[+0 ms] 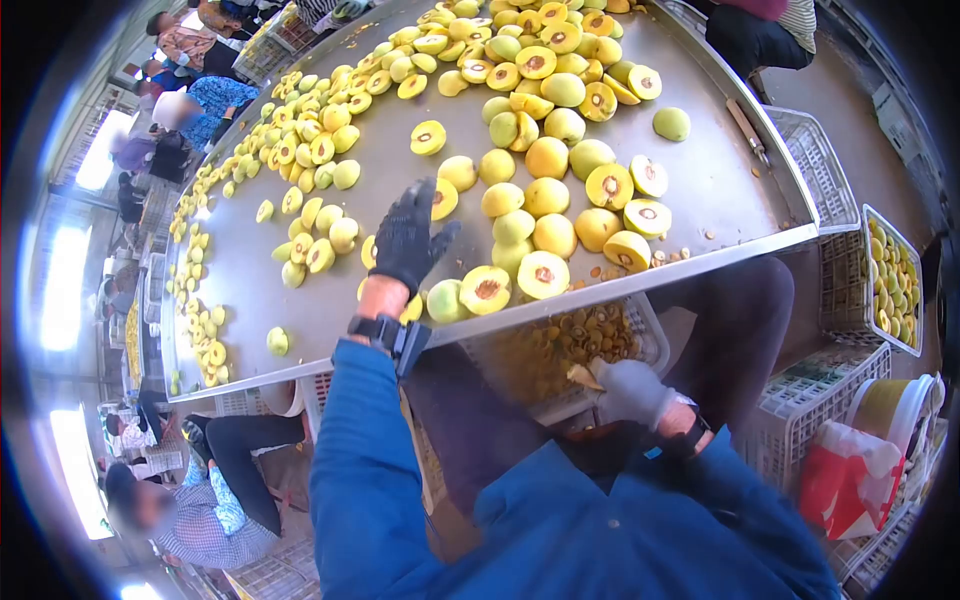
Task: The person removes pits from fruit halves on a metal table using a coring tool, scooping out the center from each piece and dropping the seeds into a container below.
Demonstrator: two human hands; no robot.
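My left hand point(408, 238), in a black glove, hovers over or rests on the metal table, its fingers stretched out and thumb apart. A halved yellow stone fruit point(445, 199) lies right by its fingertips, and I cannot tell whether they touch. Nearer the edge lie a cut half point(485, 290) showing its brown pit and a paler half point(543, 274). Below the table edge, my right hand point(634, 391), in a grey glove, is closed around a light-brown, wooden-looking piece point(583, 376), mostly hidden by the fingers. Under it, a crate point(655, 340) holds many brown pits point(590, 335).
Whole and halved fruit spreads over the metal table point(390, 180), which has a raised rim point(600, 292). A wooden-handled tool point(745, 130) lies near its right side. Crates point(815, 400), a fruit-filled crate point(893, 280) and a bucket point(885, 405) stand right. Other people sit left.
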